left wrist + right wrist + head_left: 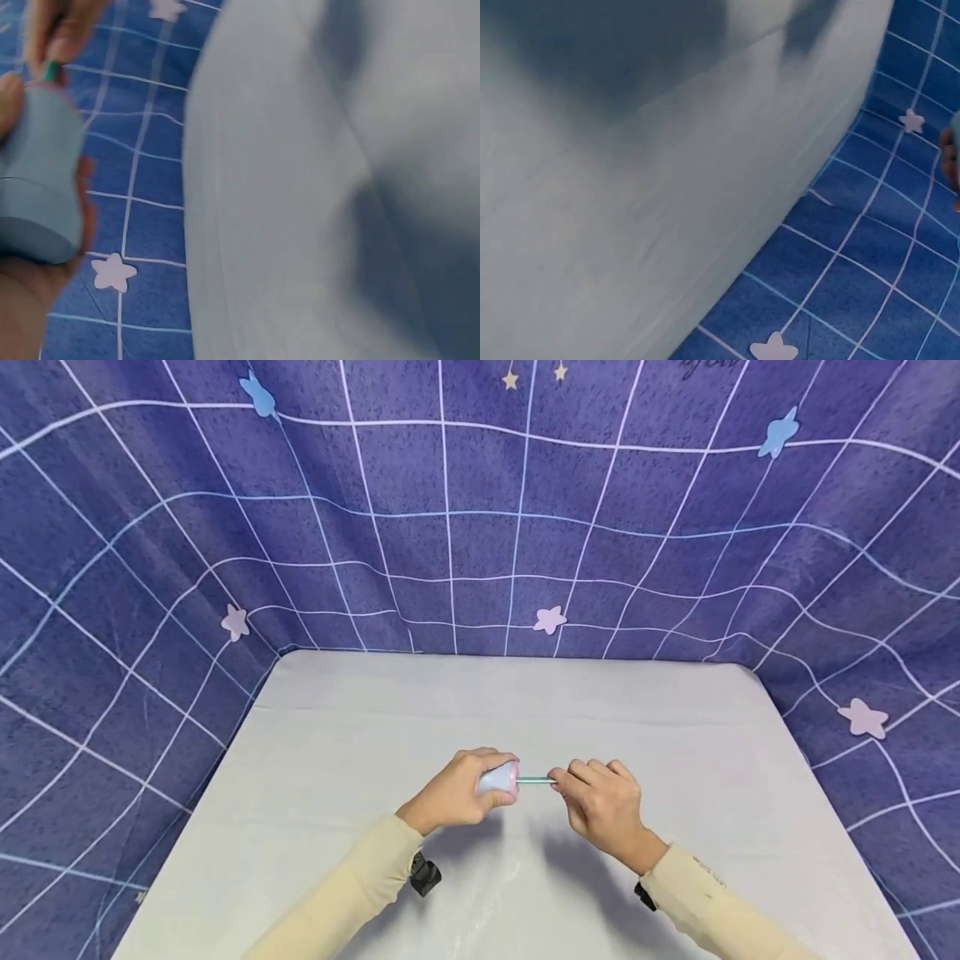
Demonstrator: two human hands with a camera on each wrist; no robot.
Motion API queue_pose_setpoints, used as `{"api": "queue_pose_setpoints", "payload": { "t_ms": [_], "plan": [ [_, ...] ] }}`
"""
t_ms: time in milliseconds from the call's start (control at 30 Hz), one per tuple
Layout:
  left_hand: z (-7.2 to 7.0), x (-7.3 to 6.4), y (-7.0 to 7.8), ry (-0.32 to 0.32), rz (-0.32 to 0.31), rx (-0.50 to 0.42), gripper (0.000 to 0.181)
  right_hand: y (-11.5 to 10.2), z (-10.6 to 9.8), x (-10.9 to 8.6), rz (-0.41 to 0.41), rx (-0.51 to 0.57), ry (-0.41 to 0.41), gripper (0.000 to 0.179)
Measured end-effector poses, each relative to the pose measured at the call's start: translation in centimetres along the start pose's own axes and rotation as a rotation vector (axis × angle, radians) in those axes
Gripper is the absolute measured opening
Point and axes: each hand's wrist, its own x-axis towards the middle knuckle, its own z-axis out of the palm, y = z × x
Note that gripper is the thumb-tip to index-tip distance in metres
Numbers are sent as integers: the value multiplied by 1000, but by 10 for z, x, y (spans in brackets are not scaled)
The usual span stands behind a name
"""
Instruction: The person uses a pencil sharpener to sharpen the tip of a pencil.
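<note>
Cream-coloured fabric sleeves (352, 885) enter from the lower edge of the head view, both forearms angled inward; a small black wrist device (425, 874) shows below the left cuff, with part of a second black device (647, 896) by the right cuff.

Left hand (453, 789): grasping, thumb and fingers wrapped round a pale-blue, smooth, waisted body with a pink end (492, 779). Left wrist view: broad base toward the palm, thin seam line running round it just above the base.

Right hand (603, 806): fingers curled, thumb and forefinger pinching a thin, glossy green rod (536, 780). Rod lies about level between the hands and meets the pink end; its other end is hidden by the right fingers. Depth inside the body cannot be told.

Position: body and rod held above the middle of the near half of a white, cloth-covered table (480, 693), shadows of both hands falling on the surface below.

Surround: purple-blue fabric printed with white and light-blue grid lines (480, 468) at the back and sides; a pale-pink star (551, 620) just beyond the table's far edge.

Right wrist view: only a sliver of fingers and pale blue at the right margin.
</note>
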Motion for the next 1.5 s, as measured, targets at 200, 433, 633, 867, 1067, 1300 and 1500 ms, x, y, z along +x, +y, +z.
{"api": "queue_pose_setpoints", "payload": {
  "t_ms": [200, 433, 633, 867, 1067, 1300, 1500],
  "plan": [
    [5, -2, -8, 185, 314, 359, 53, -1, -13, 14, 431, 290, -475, 7],
    [7, -1, -18, 317, 607, 658, 55, 9, -17, 32, 852, 615, -876, 13],
    [4, -3, -18, 303, 550, 647, 55, 10, -15, 32, 753, 565, -851, 11],
    [-13, -4, -14, 218, 298, 448, 55, 2, 0, 15, 356, 256, -456, 11],
    [-21, 2, -6, 44, 40, 232, 50, 7, 11, -4, 109, 80, -237, 17],
    [-26, 8, -3, -69, -116, -31, 33, 10, 12, -9, -41, 36, -86, 28],
    [-28, 11, 0, -97, -131, -128, 24, 15, 13, -4, -127, -3, 34, 23]
  ]
}}
